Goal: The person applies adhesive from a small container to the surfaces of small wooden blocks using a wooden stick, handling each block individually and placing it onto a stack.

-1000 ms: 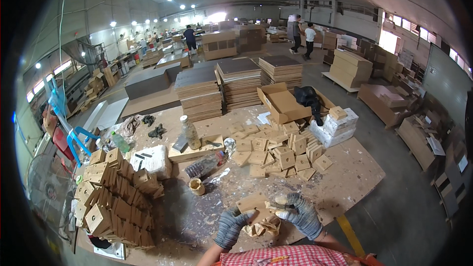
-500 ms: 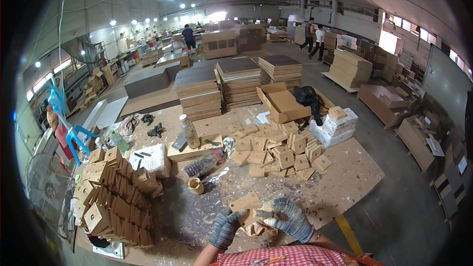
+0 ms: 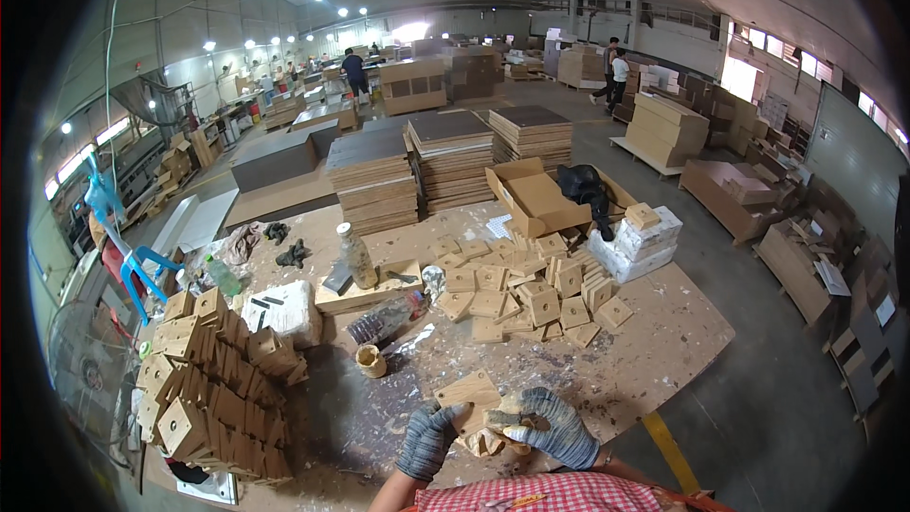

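My left hand (image 3: 427, 443), in a grey knitted glove, grips a thin square wooden plate (image 3: 470, 391) by its near left side, thumb on top. Close to the plate's right edge is my right hand (image 3: 559, 431), gloved alike, its thumb and fingers pinched together; what lies between them is too small to make out. A crumpled tan piece (image 3: 482, 444), perhaps cloth, shows just under the plate between both hands. Beyond them lies a loose heap of square wooden plates (image 3: 512, 294) with centre holes. On the left, many similar plates stand in a stacked pile (image 3: 223, 398).
A small glue-stained cup (image 3: 371, 360) stands left of centre, near a lying plastic bottle (image 3: 384, 320) and an upright one (image 3: 356, 256). Farther off are an open carton (image 3: 517, 194), white foam blocks (image 3: 645, 245) and stacked panels (image 3: 374, 190). Several people are in the background.
My right thumb and fingers have drawn closer together beside the plate, which stays in my left hand. In the background one walking person has come nearer to another. The view has shifted slightly.
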`<control>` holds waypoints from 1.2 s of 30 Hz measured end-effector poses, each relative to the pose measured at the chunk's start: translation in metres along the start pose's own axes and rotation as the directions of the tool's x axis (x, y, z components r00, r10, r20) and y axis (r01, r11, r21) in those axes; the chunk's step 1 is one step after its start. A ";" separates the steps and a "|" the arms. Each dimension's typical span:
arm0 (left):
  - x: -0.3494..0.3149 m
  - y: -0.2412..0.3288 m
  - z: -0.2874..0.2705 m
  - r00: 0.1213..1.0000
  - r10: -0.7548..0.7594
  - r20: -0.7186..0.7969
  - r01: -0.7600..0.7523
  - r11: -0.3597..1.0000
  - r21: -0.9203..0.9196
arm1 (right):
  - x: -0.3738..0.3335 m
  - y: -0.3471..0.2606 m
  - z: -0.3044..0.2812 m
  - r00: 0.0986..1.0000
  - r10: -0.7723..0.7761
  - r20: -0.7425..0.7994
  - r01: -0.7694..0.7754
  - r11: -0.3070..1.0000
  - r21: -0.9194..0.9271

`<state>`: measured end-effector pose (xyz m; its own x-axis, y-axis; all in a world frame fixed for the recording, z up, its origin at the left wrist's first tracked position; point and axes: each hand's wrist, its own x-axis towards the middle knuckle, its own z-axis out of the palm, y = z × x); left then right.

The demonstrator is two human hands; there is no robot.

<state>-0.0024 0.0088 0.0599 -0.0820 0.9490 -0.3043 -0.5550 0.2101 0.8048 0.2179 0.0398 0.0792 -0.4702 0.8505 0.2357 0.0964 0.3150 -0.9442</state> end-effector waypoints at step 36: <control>0.005 0.010 -0.013 0.998 -0.047 0.049 0.052 0.993 -0.106 | 0.011 -0.007 0.013 0.998 0.061 0.024 -0.057 0.991 -0.121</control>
<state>-0.0191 0.0124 0.0601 -0.0147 0.9485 -0.3164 -0.6429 0.2334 0.7295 0.2011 0.0416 0.0854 -0.4840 0.8579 0.1725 0.2290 0.3144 -0.9212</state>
